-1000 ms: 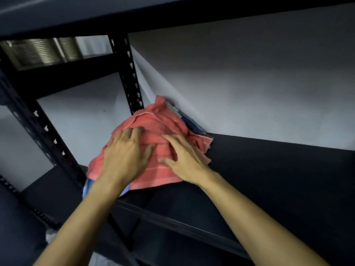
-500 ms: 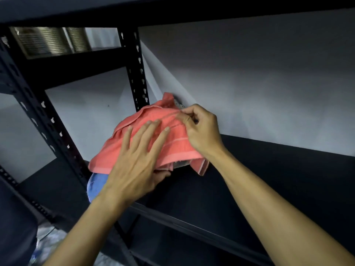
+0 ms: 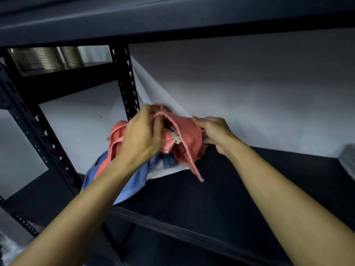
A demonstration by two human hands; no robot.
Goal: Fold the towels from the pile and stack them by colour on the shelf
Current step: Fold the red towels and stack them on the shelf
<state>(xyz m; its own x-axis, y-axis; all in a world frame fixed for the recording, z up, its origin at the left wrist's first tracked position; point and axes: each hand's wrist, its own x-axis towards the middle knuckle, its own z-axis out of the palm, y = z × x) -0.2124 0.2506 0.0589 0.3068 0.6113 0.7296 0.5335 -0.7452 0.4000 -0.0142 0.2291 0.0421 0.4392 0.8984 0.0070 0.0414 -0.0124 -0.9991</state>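
Your left hand (image 3: 141, 139) is curled around the bunched upper edge of the coral towel (image 3: 189, 139), its knuckles toward you and its fingers buried in the soft folds. Your right hand (image 3: 216, 134) pinches the same towel's hemmed edge on the other side, fingers bent tight over the cloth. Between the two hands the towel hangs crumpled and loose, with a narrow stitched border running down to a thin tail that dangles just above the shelf board (image 3: 221, 198). A small pale tag (image 3: 176, 138) shows in the hollow of the folds.

Under the coral cloth lies the rest of the pile: a blue towel (image 3: 132, 186) slumps limply over the front left corner of the board, its surface smooth and slightly ribbed, and a white towel (image 3: 167, 170) peeks out flat beside it, touching both. All of it sits at the back left of the shelf, close to the corner of the wall.

The shelf board is matt and dark, with a plain straight front lip. The black metal upright (image 3: 124, 83) just behind the pile is punched with keyhole-shaped slots, and a second slotted post (image 3: 38, 131) slants down on the left. The wall (image 3: 249, 93) behind is pale, flat and faintly grainy. At upper left, ridged metallic cylinders (image 3: 46, 58) show through the frame, blurred.
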